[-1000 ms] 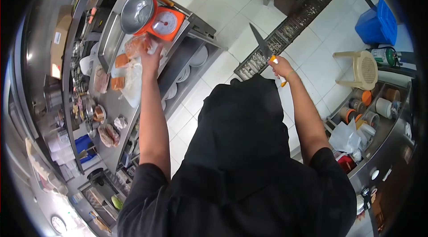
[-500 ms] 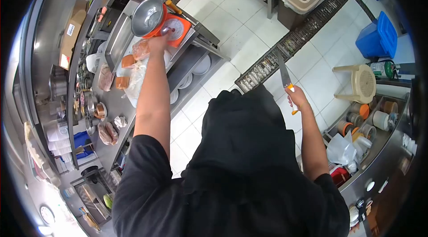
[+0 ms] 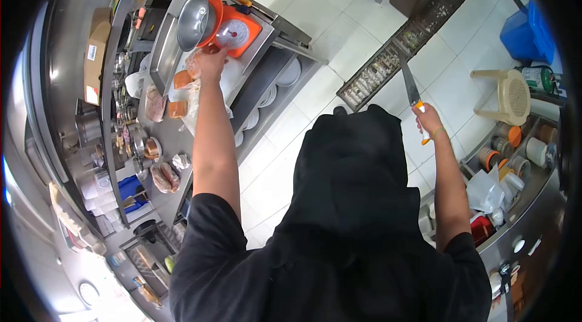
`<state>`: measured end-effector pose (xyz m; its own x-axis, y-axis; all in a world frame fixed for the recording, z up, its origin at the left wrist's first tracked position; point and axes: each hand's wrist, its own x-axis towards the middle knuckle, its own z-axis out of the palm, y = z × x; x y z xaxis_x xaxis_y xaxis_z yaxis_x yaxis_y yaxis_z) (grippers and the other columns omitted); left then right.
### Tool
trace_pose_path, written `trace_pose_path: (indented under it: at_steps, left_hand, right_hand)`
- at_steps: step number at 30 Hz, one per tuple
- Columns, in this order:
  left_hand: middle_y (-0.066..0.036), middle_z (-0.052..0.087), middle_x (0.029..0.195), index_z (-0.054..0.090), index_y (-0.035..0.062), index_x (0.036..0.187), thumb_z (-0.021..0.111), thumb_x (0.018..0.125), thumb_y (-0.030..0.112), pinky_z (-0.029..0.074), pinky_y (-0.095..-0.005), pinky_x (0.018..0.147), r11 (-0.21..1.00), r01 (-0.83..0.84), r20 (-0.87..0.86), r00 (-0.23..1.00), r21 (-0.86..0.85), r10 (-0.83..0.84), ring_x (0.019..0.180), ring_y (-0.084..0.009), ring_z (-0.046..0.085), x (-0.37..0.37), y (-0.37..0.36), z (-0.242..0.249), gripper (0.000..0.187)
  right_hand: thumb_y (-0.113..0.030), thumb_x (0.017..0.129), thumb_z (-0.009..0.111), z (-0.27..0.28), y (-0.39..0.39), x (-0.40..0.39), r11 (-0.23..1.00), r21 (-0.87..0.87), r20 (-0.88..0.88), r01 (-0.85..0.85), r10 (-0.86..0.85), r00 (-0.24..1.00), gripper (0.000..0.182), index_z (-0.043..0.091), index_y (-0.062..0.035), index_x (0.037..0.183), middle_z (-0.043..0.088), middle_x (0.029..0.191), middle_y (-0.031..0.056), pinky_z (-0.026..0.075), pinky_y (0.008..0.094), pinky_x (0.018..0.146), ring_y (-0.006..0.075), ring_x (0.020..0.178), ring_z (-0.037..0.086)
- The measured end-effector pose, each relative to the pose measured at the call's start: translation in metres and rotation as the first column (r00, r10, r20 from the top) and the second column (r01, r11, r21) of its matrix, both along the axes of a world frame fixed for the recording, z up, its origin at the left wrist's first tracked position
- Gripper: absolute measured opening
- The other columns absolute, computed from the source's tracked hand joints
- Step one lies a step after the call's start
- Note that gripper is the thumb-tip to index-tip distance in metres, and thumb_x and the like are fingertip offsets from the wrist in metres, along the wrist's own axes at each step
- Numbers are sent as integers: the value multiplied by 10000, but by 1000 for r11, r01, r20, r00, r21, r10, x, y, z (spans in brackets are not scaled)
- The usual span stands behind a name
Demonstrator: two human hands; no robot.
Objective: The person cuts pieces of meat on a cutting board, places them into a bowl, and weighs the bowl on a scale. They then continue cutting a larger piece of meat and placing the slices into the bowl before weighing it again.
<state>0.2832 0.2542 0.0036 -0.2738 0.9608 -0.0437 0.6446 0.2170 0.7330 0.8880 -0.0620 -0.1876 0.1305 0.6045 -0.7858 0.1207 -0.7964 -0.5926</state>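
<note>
My left hand [image 3: 211, 62] reaches over the steel counter, just in front of the orange kitchen scale [image 3: 247, 30]. Its fingers are apart, at the edge of a clear-plastic-wrapped orange-brown block [image 3: 193, 66]. A metal bowl [image 3: 193, 23] sits tilted on the scale's pan. Two more orange-brown blocks, a near one [image 3: 177, 109] and a farther one [image 3: 182, 79], lie by crumpled clear plastic [image 3: 193, 103]. Away from the counter, my right hand [image 3: 428, 118] is closed round the white-and-yellow handle of a long knife [image 3: 411, 84], blade pointing away from me over the floor.
Packed meat [image 3: 155, 103] and a steel tray [image 3: 168, 49] lie farther in on the counter. Plates [image 3: 287, 73] are stacked on the shelf below. A floor drain grate [image 3: 379, 68] crosses the tiles. To the right stand a beige stool [image 3: 513, 97] and a blue bin [image 3: 528, 36].
My left hand has come back from the scale's dial to the wrapped block. The view has shifted; my right hand still holds the knife.
</note>
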Motion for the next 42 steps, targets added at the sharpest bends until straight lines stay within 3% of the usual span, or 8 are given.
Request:
trace_pose_path:
  at_steps: [5,13,14,18,23,29,33,42]
  left_hand:
    - [-44,707,833,668,58,1131,914,838,230,551,-306,597,991,133,111,985,-19,-130,661,-131,659,-24,21,-2,420]
    - [-8,573,596,686,49,1036,907,857,295,362,-290,369,963,135,147,984,-235,-103,394,-108,493,-6,44,23,377]
    - [-70,692,775,710,39,1124,899,867,296,503,-314,502,956,157,101,986,-248,-135,573,-158,641,-12,53,23,410]
    - [-102,698,1306,689,27,1325,930,834,331,526,-382,1003,919,391,40,920,-56,-389,1175,-214,647,-15,63,23,625]
    - [-120,730,1131,724,11,1201,932,829,346,547,-367,944,880,471,-209,856,-63,-473,1047,-216,680,-12,47,40,543]
    - [-75,742,1041,748,47,1123,932,804,444,552,-370,884,884,241,-133,939,-400,-316,964,-197,685,-38,58,26,542]
    - [-57,747,1042,749,52,1131,936,803,395,553,-363,874,889,297,-189,907,-347,-377,954,-179,684,-33,58,38,510]
    - [-52,740,1078,737,45,1155,920,822,343,552,-361,894,914,401,-368,842,-65,-395,987,-175,680,-28,42,41,483]
  right_hand:
    - [-293,1015,688,4,7,-34,1000,3,16,-12,12,1000,296,588,-42,1136,569,730,51,448,336,423,139,515,528]
    - [-291,1028,681,-29,-36,-105,999,-11,-43,40,-40,998,251,596,-59,1071,564,697,28,429,313,402,125,481,527]
    - [-292,1031,681,-24,-40,-119,997,-13,-84,71,-72,994,248,593,-63,1067,563,697,24,429,306,405,120,483,525]
    - [-305,1041,682,-17,-34,-166,995,11,-154,95,-92,984,248,591,-77,1077,555,698,3,427,278,419,93,502,517]
    - [-295,1034,690,20,12,-206,984,164,-181,74,-44,982,261,606,-56,1098,575,709,23,441,292,453,101,502,523]
    - [-295,1002,720,98,85,-210,865,473,89,-166,140,986,315,618,-15,1102,656,769,176,512,455,669,371,677,637]
    - [-305,987,718,148,147,-182,713,540,388,-448,262,884,325,615,-18,1101,685,864,246,520,498,706,454,791,666]
    - [-153,918,705,244,286,-185,398,269,843,-877,342,414,140,751,-62,1014,757,925,163,588,464,796,360,914,739]
